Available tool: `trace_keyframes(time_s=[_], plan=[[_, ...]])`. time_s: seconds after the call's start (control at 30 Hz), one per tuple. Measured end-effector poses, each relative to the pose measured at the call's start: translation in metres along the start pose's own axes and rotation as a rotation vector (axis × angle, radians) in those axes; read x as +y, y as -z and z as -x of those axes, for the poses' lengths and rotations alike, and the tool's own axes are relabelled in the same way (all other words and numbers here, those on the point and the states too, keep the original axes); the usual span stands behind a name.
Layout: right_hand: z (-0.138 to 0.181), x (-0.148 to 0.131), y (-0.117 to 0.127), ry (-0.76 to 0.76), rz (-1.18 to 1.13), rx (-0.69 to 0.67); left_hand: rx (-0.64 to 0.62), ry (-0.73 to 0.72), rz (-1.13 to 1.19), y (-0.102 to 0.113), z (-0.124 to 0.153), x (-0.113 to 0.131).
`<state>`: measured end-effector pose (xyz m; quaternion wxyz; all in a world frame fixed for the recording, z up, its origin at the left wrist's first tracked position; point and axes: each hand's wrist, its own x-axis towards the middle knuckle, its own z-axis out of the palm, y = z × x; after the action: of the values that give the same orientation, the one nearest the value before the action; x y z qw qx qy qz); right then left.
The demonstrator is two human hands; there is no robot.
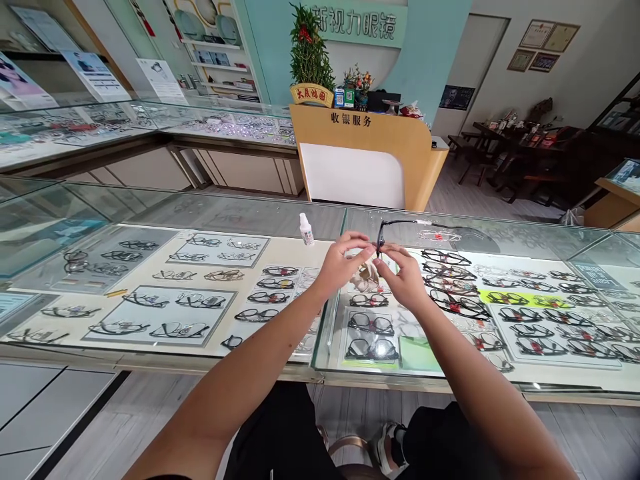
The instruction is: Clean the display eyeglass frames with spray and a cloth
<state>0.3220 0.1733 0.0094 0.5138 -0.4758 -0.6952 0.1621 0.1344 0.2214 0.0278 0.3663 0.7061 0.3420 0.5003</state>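
A pair of dark-framed eyeglasses [381, 235] is held up above the glass counter, one temple stretching out to the right. My left hand [344, 264] is closed, its thumb and fingers meeting at the lower part of the frame. From the other side my right hand [403, 276] pinches the frame between thumb and fingers. Just below and between the hands is a crumpled, pale cloth [367, 276]; which fingers hold it I cannot tell. The lower rim and lenses are mostly hidden by my fingers. A small white bottle [306, 230] stands upright on the counter, left of my hands.
Under the glass counter [240, 207] lie many eyeglass frames, including black frames [371, 323] on a tray beneath my arms. Across the aisle stands a wooden cashier desk [420, 160] with a potted plant [310, 50]. More display cases [230, 127] line the back left.
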Motion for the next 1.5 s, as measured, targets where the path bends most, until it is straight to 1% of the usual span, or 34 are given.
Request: trace_keyframes(time_s=[0.03, 0.1, 0.13, 0.17, 0.2, 0.23, 0.33, 0.37, 0.43, 0.5, 0.53, 0.6, 0.63, 0.67, 0.73, 0.77, 0.8, 0.83, 0.87, 0.93, 1.03, 1.17, 1.23, 1.33, 1.37, 1.4, 1.5], plan=[[0.000, 0.000, 0.001, -0.007, 0.010, -0.003, 0.090, -0.057, -0.091, 0.005, -0.002, 0.001], [-0.001, 0.000, 0.004, -0.008, 0.021, -0.013, 0.361, -0.139, -0.269, 0.017, -0.007, -0.003], [-0.002, 0.000, 0.005, -0.003, 0.021, -0.013, 0.511, -0.144, -0.318, 0.024, -0.011, -0.008], [-0.002, 0.000, 0.006, 0.004, 0.021, -0.006, 0.624, -0.124, -0.329, 0.031, -0.016, -0.015], [-0.002, 0.000, 0.007, 0.012, 0.021, 0.004, 0.684, -0.076, -0.317, 0.037, -0.020, -0.025], [-0.002, -0.001, 0.008, 0.019, 0.022, 0.011, 0.709, -0.007, -0.296, 0.043, -0.025, -0.037], [-0.001, -0.002, 0.009, 0.030, 0.031, 0.012, 0.721, 0.260, -0.208, 0.058, -0.035, -0.075], [0.000, -0.002, 0.009, 0.031, 0.033, 0.007, 0.706, 0.329, -0.165, 0.061, -0.037, -0.086], [0.000, -0.003, 0.009, 0.031, 0.031, 0.001, 0.632, 0.425, -0.070, 0.064, -0.040, -0.102], [0.000, -0.004, 0.010, 0.029, 0.020, 0.004, 0.584, 0.459, -0.012, 0.064, -0.042, -0.108], [0.000, -0.004, 0.011, 0.027, 0.011, 0.009, 0.573, 0.456, 0.006, 0.063, -0.044, -0.106], [-0.002, -0.007, 0.014, 0.019, -0.013, 0.024, 0.542, 0.418, 0.045, 0.059, -0.045, -0.092], [-0.002, -0.009, 0.016, 0.010, -0.027, 0.032, 0.498, 0.388, 0.091, 0.057, -0.045, -0.081], [-0.003, -0.011, 0.018, 0.000, -0.041, 0.041, 0.427, 0.358, 0.148, 0.056, -0.044, -0.069], [-0.003, -0.016, 0.022, -0.016, -0.069, 0.055, 0.180, 0.277, 0.384, 0.053, -0.039, -0.042], [-0.003, -0.018, 0.024, -0.022, -0.088, 0.061, 0.057, 0.273, 0.469, 0.052, -0.036, -0.029], [-0.003, -0.020, 0.025, -0.027, -0.110, 0.064, -0.054, 0.300, 0.521, 0.051, -0.031, -0.017], [-0.003, -0.021, 0.025, -0.031, -0.135, 0.065, -0.132, 0.340, 0.550, 0.051, -0.027, -0.007], [-0.002, -0.022, 0.026, -0.038, -0.159, 0.061, -0.194, 0.377, 0.568, 0.050, -0.024, 0.001], [-0.002, -0.022, 0.025, -0.060, -0.195, 0.050, -0.267, 0.431, 0.574, 0.050, -0.019, 0.009], [-0.001, -0.023, 0.024, -0.088, -0.226, 0.033, -0.303, 0.435, 0.544, 0.051, -0.018, 0.011], [-0.002, -0.023, 0.024, -0.124, -0.263, 0.004, -0.298, 0.370, 0.451, 0.050, -0.019, 0.004], [-0.002, -0.024, 0.025, -0.157, -0.309, -0.058, -0.230, 0.281, 0.347, 0.043, -0.018, -0.001], [-0.001, -0.027, 0.024, -0.196, -0.408, -0.224, -0.034, 0.079, 0.096, 0.030, -0.014, -0.008], [-0.001, -0.028, 0.023, -0.202, -0.441, -0.275, 0.005, 0.036, 0.035, 0.026, -0.012, -0.009], [0.000, -0.030, 0.022, -0.203, -0.468, -0.314, 0.015, 0.013, -0.002, 0.023, -0.010, -0.011], [0.001, -0.034, 0.019, -0.197, -0.506, -0.385, -0.021, 0.000, -0.013, 0.018, -0.007, -0.012]])
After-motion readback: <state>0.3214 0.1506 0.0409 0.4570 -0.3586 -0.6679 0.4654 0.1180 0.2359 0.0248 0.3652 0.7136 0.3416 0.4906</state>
